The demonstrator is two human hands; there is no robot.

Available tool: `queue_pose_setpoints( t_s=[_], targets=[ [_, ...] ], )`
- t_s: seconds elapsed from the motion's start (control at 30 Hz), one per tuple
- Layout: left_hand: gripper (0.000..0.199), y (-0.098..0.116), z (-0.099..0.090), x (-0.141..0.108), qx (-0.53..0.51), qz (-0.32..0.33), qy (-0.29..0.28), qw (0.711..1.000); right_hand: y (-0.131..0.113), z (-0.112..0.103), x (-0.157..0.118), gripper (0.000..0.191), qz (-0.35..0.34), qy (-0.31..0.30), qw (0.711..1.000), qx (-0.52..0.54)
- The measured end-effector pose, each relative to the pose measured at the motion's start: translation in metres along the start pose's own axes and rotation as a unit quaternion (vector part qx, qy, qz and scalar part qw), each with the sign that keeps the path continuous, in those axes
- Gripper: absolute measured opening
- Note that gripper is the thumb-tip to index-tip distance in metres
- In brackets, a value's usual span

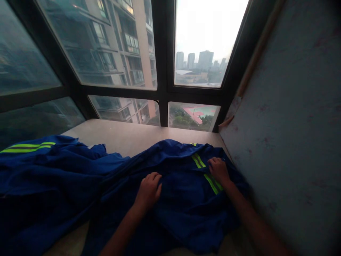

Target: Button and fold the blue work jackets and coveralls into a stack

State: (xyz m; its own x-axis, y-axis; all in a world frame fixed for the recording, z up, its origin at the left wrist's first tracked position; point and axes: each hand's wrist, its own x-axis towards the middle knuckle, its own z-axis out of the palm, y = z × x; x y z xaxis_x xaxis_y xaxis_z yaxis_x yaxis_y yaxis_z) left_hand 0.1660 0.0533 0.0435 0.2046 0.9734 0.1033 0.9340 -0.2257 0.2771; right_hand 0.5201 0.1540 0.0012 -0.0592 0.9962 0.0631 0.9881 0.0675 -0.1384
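Dark blue work clothing (183,202) with yellow-green reflective stripes is spread in loose folds across the ledge. My left hand (149,190) is over its middle, fingers loosely bent and the thumb apart, with no fabric visible between them. Further right, my right hand (218,169) rests at the striped part, its fingers curled down onto the cloth; the fingertips are partly hidden. More blue cloth (53,174) lies bunched to the left, with a striped band at its far left. Whether it is the same garment or another, I cannot tell.
A pale window ledge (160,135) runs beneath the clothing. Dark window frames (165,71) stand behind it, with tall buildings outside. Close on the right rises a light patterned wall (290,124); a torn strip (226,122) peels at its edge.
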Motion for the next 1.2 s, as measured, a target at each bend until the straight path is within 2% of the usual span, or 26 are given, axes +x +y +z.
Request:
queue_pose_setpoints(
  t_s=[0.1, 0.2, 0.27, 0.37, 0.53, 0.7, 0.83, 1.0, 1.1, 1.2],
  targets=[
    [0.036, 0.061, 0.01, 0.038, -0.023, 0.088, -0.011, 0.996, 0.007, 0.004, -0.029, 0.026, 0.002, 0.012, 1.0, 0.021],
    [0.038, 0.115, 0.029, 0.074, -0.011, 0.137, -0.04, 0.99, 0.015, 0.008, -0.049, 0.028, 0.0, 0.021, 0.998, 0.059],
    [0.035, 0.143, 0.044, 0.091, -0.008, 0.143, -0.062, 0.988, 0.021, 0.009, -0.056, 0.031, 0.005, 0.026, 0.995, 0.093],
    [0.025, 0.17, 0.063, 0.102, -0.014, 0.144, -0.098, 0.985, 0.034, 0.013, -0.053, 0.034, 0.042, 0.034, 0.987, 0.15],
    [0.028, 0.192, 0.081, 0.093, -0.023, 0.131, -0.142, 0.981, 0.06, 0.025, -0.025, 0.041, 0.158, 0.043, 0.957, 0.238],
    [0.025, 0.208, 0.09, 0.091, -0.054, 0.115, -0.163, 0.978, 0.068, 0.038, -0.016, 0.044, 0.214, 0.075, 0.931, 0.287],
    [0.03, 0.217, 0.103, 0.11, -0.112, 0.09, -0.167, 0.976, 0.062, 0.043, -0.028, 0.043, 0.201, 0.12, 0.921, 0.31],
    [0.032, 0.224, 0.121, 0.148, -0.158, 0.018, -0.181, 0.971, 0.057, 0.043, -0.031, 0.037, 0.167, 0.132, 0.919, 0.333],
    [0.032, 0.226, 0.125, 0.165, -0.167, -0.02, -0.207, 0.964, 0.057, 0.043, -0.029, 0.036, 0.169, 0.14, 0.919, 0.329],
    [0.033, 0.228, 0.126, 0.171, -0.168, -0.038, -0.215, 0.961, 0.056, 0.044, -0.029, 0.041, 0.186, 0.15, 0.918, 0.315]
  ],
)
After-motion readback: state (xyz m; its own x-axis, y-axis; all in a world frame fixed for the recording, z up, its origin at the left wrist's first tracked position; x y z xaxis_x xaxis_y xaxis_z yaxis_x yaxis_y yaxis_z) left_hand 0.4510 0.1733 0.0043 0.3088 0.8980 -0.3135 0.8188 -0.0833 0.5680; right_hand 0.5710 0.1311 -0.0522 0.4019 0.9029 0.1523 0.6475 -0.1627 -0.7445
